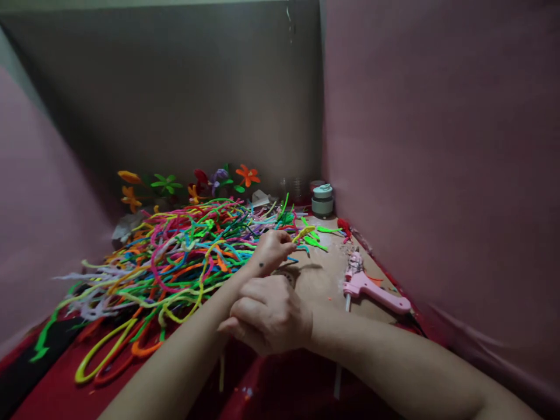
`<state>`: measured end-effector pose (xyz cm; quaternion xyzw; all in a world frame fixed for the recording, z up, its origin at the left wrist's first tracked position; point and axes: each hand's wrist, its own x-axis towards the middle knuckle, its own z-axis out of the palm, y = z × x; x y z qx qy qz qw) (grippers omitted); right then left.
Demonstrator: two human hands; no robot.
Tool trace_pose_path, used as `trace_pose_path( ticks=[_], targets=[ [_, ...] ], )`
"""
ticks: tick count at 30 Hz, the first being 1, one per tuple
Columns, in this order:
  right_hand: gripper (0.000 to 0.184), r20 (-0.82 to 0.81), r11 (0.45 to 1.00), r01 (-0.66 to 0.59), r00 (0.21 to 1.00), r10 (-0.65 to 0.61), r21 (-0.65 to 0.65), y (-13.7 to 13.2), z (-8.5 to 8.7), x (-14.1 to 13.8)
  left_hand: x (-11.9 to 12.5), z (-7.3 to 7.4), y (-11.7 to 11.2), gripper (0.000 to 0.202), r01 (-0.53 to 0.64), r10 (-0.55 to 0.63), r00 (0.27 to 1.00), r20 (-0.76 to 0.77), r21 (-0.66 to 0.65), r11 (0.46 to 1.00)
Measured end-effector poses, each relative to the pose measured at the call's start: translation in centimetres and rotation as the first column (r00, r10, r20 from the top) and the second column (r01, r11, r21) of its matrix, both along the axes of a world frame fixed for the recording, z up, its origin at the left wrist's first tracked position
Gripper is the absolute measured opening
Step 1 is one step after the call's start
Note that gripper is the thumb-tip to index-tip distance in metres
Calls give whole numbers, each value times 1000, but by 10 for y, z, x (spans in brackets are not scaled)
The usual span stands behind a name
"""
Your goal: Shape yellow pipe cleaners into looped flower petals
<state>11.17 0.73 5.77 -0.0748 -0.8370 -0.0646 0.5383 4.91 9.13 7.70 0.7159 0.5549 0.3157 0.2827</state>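
My left hand [273, 252] is stretched forward over the board, its fingers pinched together at the near end of a short yellow pipe cleaner [304, 233]. Several bright green pipe-cleaner pieces [315, 241] lie just beyond it. Closer to me, my right hand [271, 315] is curled into a fist, overlapping my left forearm in the view; whatever its fingers hold, if anything, is hidden. To the left spreads a large tangled heap of coloured pipe cleaners [184, 251], next to my left arm.
A pink glue gun [371, 291] with a glue stick lies on the brown board [319, 291] at right. A lidded cup [322, 201] stands at the back corner. Pipe-cleaner flowers [248, 175] rise behind the heap. Pink side walls [437, 146] and a grey back panel [196, 87] enclose the space.
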Motion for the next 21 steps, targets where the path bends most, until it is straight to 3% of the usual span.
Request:
trace_pose_path(
  ticks=[5, 10, 13, 17, 19, 21],
  targets=[
    [33, -65, 997, 77, 995, -77, -11, 14, 1, 3, 25, -16, 36, 11, 8, 7, 994, -105, 136, 991],
    [33, 12, 994, 112, 994, -111, -14, 20, -2, 3, 17, -9, 33, 13, 47, -37, 996, -84, 123, 991],
    [33, -4, 994, 92, 996, -92, -67, 18, 0, 6, -9, 5, 8, 15, 70, -69, 996, -53, 29, 997],
    [28, -81, 955, 1, 996, -26, -297, 20, 3, 13, -59, 26, -49, 16, 139, -135, 990, 44, -84, 987],
    [28, -105, 916, 2, 993, -48, -401, 23, 3, 14, -83, 32, -79, 21, 97, -98, 995, 2, -134, 986],
    [30, -116, 887, 6, 991, -67, -462, 25, 1, 14, -105, 31, -104, 23, 17, -29, 993, -113, -102, 995]
  ],
)
